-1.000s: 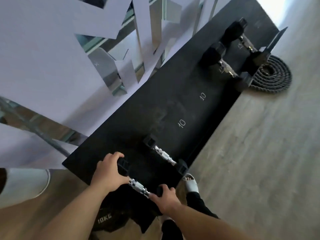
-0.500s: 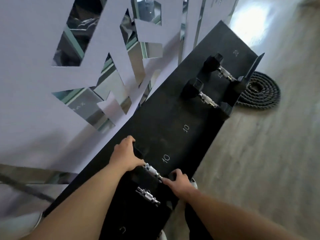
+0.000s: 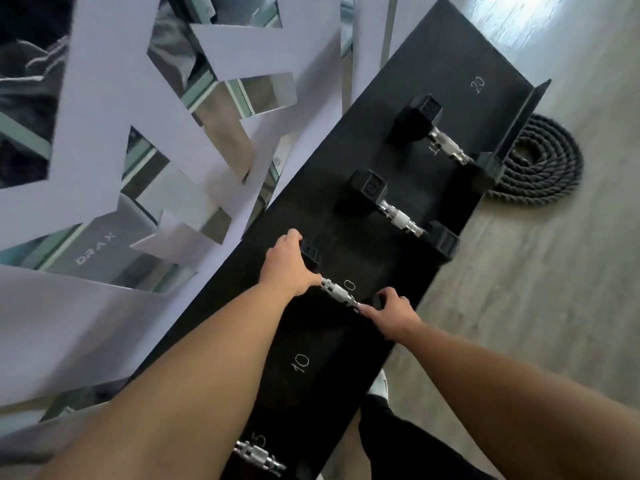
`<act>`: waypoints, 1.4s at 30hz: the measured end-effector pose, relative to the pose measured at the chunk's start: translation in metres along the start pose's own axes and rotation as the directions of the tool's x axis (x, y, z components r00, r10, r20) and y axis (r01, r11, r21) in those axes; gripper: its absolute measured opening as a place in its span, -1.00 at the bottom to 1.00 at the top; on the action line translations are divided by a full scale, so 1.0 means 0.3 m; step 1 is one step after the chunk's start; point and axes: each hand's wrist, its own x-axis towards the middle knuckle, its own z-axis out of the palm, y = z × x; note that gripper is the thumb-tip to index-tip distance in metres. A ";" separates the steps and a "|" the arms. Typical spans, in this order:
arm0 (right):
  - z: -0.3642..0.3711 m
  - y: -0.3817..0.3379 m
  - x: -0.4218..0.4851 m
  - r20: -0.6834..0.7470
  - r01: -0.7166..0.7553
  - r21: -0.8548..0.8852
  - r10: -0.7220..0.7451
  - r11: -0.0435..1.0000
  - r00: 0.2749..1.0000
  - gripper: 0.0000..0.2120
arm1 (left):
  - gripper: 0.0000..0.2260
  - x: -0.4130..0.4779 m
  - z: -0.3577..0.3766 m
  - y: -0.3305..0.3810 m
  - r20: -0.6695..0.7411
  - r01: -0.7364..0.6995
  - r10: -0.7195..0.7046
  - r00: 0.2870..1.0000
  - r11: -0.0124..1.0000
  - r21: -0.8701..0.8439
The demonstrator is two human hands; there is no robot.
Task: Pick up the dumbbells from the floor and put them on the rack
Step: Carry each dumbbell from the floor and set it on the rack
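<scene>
Both hands are clamped on one dumbbell (image 3: 338, 294) sitting on the rack (image 3: 460, 81) shelf by a painted 10: left hand (image 3: 289, 266) over the far head, right hand (image 3: 389, 311) over the near one. Risk imo: the right fingers (image 3: 388, 296) sit close to the near edge, so any roll could pinch them or tip it off.

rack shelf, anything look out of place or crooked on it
Nothing stands out. Three dumbbells on the rack lie roughly parallel across it. The dumbbell under the left hand and right hand sits over a "10" marking.
</scene>
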 end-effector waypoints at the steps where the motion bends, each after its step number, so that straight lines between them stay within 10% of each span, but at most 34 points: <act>1: -0.016 0.010 0.022 -0.004 -0.011 0.003 0.011 1.000 1.000 -0.23 | -0.22 0.024 0.015 0.020 0.007 -0.003 0.003 1.000 1.000 -0.001; 31: -0.084 0.118 0.038 -0.019 -0.048 -0.186 0.046 0.981 0.999 -0.17 | -0.18 0.046 0.084 0.040 0.244 -0.108 0.065 0.968 0.980 0.167; 42: -0.222 0.327 -0.415 -0.282 -0.002 0.066 0.020 0.998 0.959 -0.49 | -0.75 -0.314 -0.021 0.078 0.278 -0.326 0.311 0.909 0.945 0.007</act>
